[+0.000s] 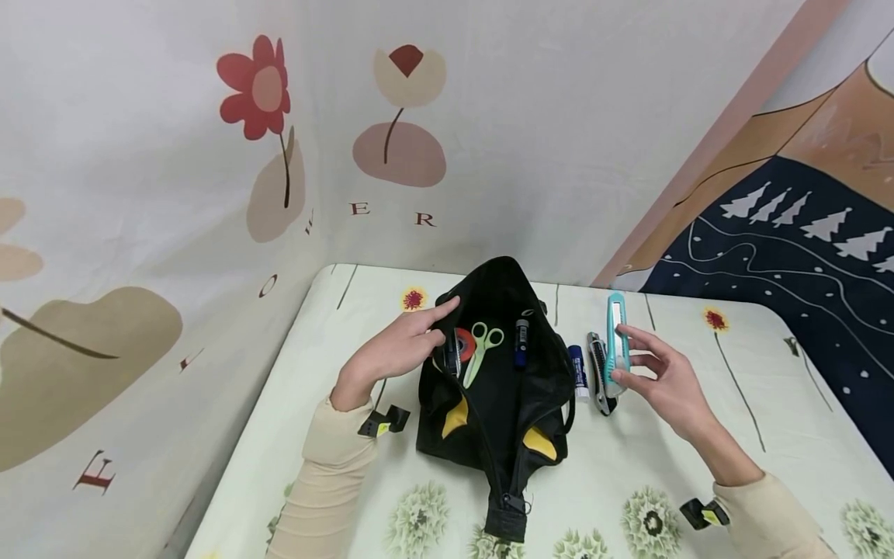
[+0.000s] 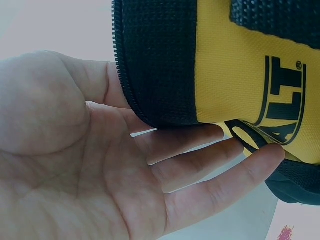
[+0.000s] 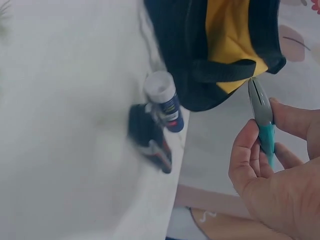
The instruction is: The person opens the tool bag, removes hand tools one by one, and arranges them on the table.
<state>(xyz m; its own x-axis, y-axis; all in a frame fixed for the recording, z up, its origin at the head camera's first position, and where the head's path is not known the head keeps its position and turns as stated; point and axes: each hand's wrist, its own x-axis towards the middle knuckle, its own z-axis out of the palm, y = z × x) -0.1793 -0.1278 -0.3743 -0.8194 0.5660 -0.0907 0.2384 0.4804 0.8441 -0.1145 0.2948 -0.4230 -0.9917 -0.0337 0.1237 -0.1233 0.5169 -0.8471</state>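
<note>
A black and yellow tool bag [image 1: 513, 291] lies on the table with its top gaping. My left hand [image 1: 398, 341] grips its left rim, and in the left wrist view the fingers [image 2: 200, 162] lie along the yellow outer side. Inside the bag are light green scissors [image 1: 476, 369], a red tape roll [image 1: 464, 343] and a dark blue tube [image 1: 521, 349]. To the right of the bag, my right hand [image 1: 667, 384] pinches a turquoise and grey utility knife [image 1: 615, 310] between thumb and fingertips, raised above the table in the right wrist view.
A blue and white glue stick [image 1: 578, 373] stands beside the bag's right side. Next to it lies a black and silver utility knife [image 1: 597, 365], partly behind the turquoise one. A floral cloth [image 1: 782, 404] covers the table, and printed fabric walls [image 1: 531, 155] rise behind it.
</note>
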